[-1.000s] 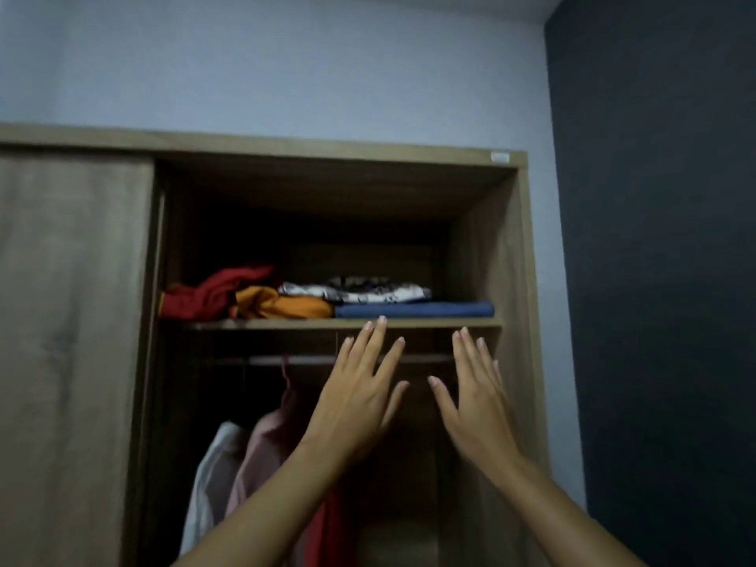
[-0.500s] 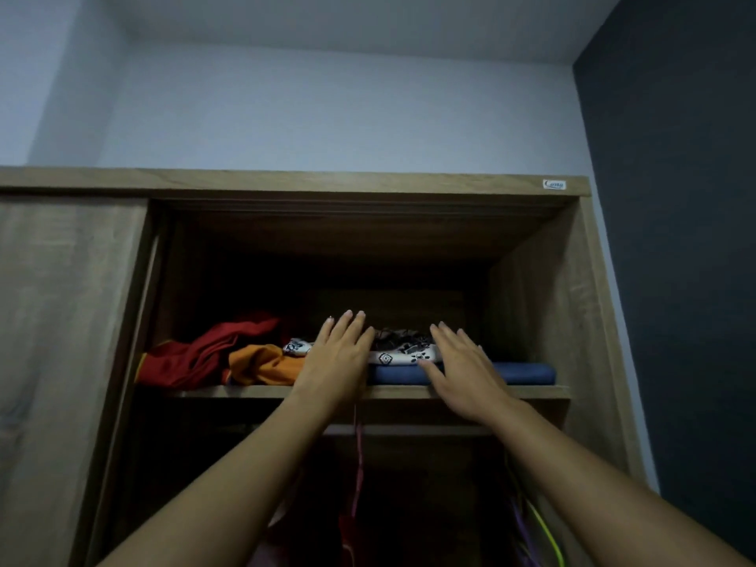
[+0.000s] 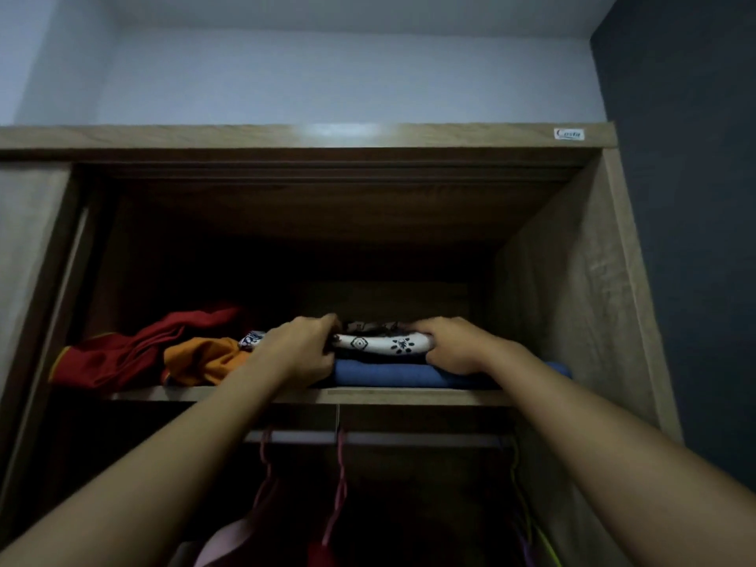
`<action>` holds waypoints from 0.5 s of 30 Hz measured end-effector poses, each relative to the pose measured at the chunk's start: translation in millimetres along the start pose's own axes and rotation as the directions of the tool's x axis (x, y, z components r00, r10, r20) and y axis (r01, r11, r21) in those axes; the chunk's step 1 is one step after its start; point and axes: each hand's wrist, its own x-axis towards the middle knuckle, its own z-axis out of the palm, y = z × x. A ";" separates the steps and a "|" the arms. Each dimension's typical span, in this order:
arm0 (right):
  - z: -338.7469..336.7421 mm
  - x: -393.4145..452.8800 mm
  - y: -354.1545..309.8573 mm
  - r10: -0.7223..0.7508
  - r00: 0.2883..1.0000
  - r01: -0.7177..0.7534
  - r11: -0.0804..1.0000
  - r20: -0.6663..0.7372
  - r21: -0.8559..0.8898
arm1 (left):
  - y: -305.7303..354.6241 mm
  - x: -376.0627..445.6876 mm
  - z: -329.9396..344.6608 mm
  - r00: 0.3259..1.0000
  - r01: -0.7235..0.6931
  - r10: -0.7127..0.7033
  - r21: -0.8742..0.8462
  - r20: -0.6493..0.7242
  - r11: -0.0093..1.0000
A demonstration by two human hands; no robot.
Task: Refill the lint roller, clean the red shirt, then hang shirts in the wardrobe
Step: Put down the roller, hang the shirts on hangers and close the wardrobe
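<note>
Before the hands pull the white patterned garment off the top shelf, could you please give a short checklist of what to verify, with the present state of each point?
1. Left hand grips the white patterned garment at its left end: ok.
2. Right hand grips its right end: ok.
3. Garment lies on top of the folded blue garment, nothing over it: ok.
4. Blue garment may be dragged along: cannot tell.
5. Orange garment and red garment lie to the left, apart from the grip: ok.
6. Space above the shelf for lifting: ok.
</note>
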 end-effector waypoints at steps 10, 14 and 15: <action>-43.4 1.8 43.0 0.086 0.994 -0.104 0.886 -0.061 -0.451 | 36.1 41.2 8.8 0.976 -0.078 0.093 -0.079 0.196 0.994; -34.0 -10.2 47.3 0.207 0.976 -0.138 0.833 0.069 -0.536 | 53.9 50.6 19.3 0.919 -0.014 0.071 -0.148 0.388 0.989; -32.8 -10.5 46.3 0.243 0.964 -0.152 0.834 0.106 -0.531 | 53.0 51.0 16.0 0.887 0.037 0.056 -0.193 0.458 0.980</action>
